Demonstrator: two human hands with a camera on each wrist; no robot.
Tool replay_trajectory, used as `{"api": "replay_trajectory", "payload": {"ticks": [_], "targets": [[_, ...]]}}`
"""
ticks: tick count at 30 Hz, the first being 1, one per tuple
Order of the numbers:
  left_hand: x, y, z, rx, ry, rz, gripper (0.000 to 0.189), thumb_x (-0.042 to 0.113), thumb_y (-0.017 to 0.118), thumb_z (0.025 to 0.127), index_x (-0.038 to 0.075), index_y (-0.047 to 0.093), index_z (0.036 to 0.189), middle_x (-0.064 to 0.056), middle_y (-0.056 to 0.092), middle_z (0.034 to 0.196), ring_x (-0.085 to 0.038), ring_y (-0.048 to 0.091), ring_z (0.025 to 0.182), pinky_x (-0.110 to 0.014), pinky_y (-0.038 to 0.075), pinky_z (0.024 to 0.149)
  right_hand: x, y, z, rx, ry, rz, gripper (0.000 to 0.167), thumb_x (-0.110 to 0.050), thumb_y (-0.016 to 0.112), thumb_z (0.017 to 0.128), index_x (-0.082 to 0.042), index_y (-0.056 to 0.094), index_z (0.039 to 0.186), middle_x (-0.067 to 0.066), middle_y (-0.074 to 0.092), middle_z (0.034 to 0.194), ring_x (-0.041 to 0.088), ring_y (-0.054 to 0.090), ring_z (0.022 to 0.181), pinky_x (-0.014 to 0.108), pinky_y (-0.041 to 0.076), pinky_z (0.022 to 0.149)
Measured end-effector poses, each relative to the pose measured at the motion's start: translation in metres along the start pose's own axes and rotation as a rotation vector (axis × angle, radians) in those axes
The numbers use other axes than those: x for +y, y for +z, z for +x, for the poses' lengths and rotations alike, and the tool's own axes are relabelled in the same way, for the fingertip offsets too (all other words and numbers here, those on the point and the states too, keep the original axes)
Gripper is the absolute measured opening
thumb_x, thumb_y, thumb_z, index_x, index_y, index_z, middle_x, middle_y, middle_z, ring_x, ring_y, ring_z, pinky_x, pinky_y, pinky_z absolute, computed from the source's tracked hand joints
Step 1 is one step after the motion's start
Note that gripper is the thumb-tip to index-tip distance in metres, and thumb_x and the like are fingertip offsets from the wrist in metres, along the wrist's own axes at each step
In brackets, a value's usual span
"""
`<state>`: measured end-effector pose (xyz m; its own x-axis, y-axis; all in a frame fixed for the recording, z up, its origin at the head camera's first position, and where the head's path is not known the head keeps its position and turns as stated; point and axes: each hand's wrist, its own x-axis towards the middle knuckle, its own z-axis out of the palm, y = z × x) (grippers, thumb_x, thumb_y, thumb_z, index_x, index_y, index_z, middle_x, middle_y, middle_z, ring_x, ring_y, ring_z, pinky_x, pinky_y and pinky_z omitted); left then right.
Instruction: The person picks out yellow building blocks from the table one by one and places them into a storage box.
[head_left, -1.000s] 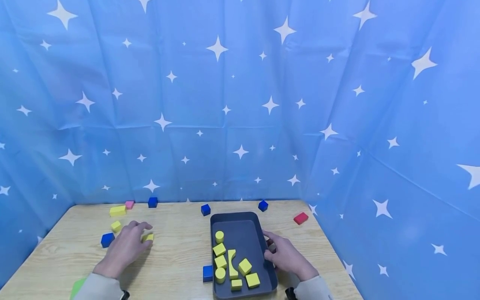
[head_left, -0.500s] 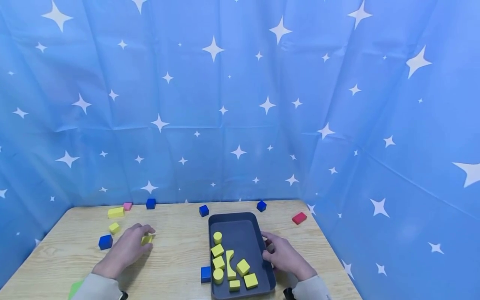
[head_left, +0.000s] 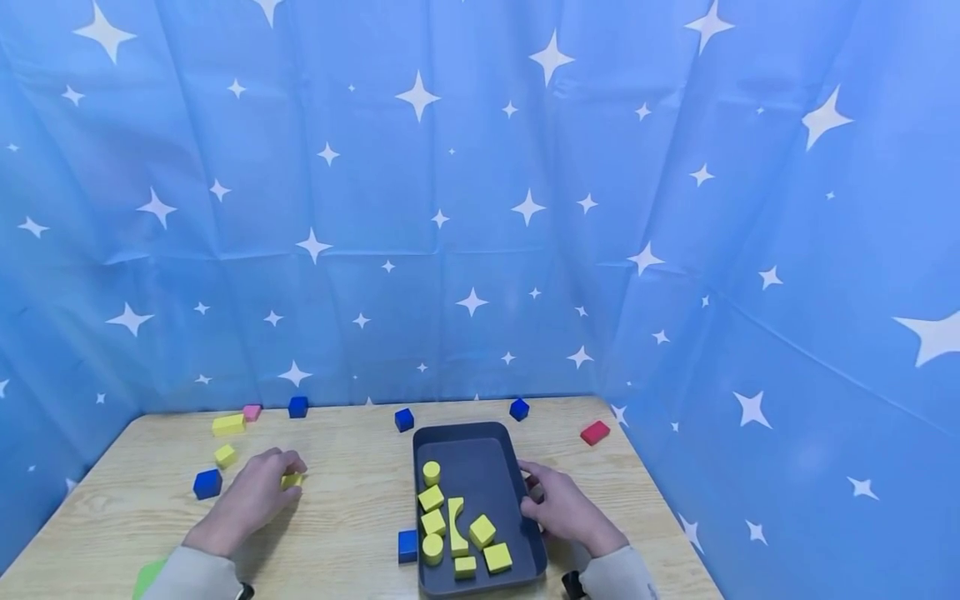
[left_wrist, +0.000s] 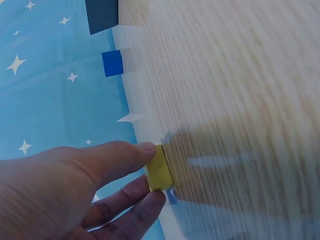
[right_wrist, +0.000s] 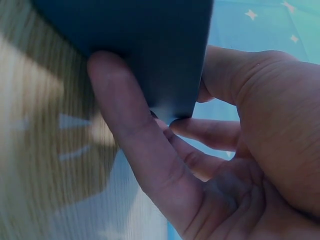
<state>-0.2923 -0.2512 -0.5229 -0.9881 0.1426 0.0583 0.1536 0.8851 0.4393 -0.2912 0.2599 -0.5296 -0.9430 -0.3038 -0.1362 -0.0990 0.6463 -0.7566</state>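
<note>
My left hand (head_left: 255, 493) is at the left part of the table, its thumb and fingers pinching a small yellow block (head_left: 292, 481). The left wrist view shows the thumb tip on one end of this yellow block (left_wrist: 161, 169) and fingertips at the other, with the block on or close over the wood. On the right, my right hand (head_left: 568, 507) holds the long side of a dark grey tray (head_left: 480, 457). Its thumb lies at the rim, while the fingers reach along the tray's outer wall (right_wrist: 165, 50). Several yellow blocks (head_left: 458, 529) lie inside, mostly toward the near left.
Left of my left hand are a blue cube (head_left: 207, 484), a yellow cube (head_left: 226, 455), a longer yellow block (head_left: 228, 425) and a pink block (head_left: 252, 412). Another blue block (head_left: 407, 546) sits beside the tray. A red block (head_left: 595, 432) lies far right. Starry curtain (head_left: 472, 208) surrounds the table.
The left fingers have closed in a little on the yellow block. The right hand keeps its hold on the tray; the whole head view has drifted slightly.
</note>
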Motion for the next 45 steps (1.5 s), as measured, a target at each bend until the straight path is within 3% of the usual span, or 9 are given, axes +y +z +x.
{"api": "replay_trajectory", "payload": {"ticks": [13, 24, 35, 45], "targets": [[0.009, 0.002, -0.001, 0.012, -0.022, 0.003, 0.026, 0.0, 0.091, 0.095, 0.0, 0.082, 0.119, -0.013, 0.078, 0.11, -0.026, 0.075, 0.101, -0.055, 0.07, 0.093, -0.003, 0.001, 0.0, -0.002, 0.008, -0.005, 0.074, -0.004, 0.074, 0.103, -0.003, 0.051, 0.173, 0.02, 0.076, 0.129, 0.026, 0.073, 0.097, 0.041, 0.068, 0.06], [0.022, 0.006, 0.005, 0.051, 0.041, -0.015, 0.022, 0.003, 0.091, 0.097, -0.002, 0.081, 0.116, -0.009, 0.074, 0.101, -0.019, 0.066, 0.09, -0.044, 0.065, 0.081, -0.004, 0.001, 0.002, 0.007, 0.028, 0.001, 0.074, -0.004, 0.075, 0.104, -0.004, 0.051, 0.174, 0.02, 0.075, 0.13, 0.026, 0.074, 0.098, 0.042, 0.07, 0.063], [0.046, 0.022, 0.016, 0.053, 0.072, -0.047, 0.019, 0.007, 0.09, 0.101, 0.0, 0.082, 0.117, -0.006, 0.071, 0.098, -0.015, 0.06, 0.086, -0.034, 0.06, 0.075, -0.003, 0.002, 0.001, -0.001, 0.025, 0.004, 0.073, -0.004, 0.074, 0.104, -0.003, 0.051, 0.173, 0.019, 0.075, 0.13, 0.026, 0.074, 0.099, 0.042, 0.07, 0.063], [0.076, 0.028, 0.026, 0.107, 0.127, -0.04, 0.021, 0.005, 0.091, 0.1, 0.0, 0.083, 0.118, -0.008, 0.075, 0.102, -0.014, 0.068, 0.088, -0.037, 0.068, 0.08, -0.003, 0.002, 0.002, 0.0, 0.016, -0.016, 0.072, -0.005, 0.075, 0.105, -0.002, 0.051, 0.173, 0.019, 0.076, 0.129, 0.025, 0.074, 0.097, 0.042, 0.07, 0.064]]}}
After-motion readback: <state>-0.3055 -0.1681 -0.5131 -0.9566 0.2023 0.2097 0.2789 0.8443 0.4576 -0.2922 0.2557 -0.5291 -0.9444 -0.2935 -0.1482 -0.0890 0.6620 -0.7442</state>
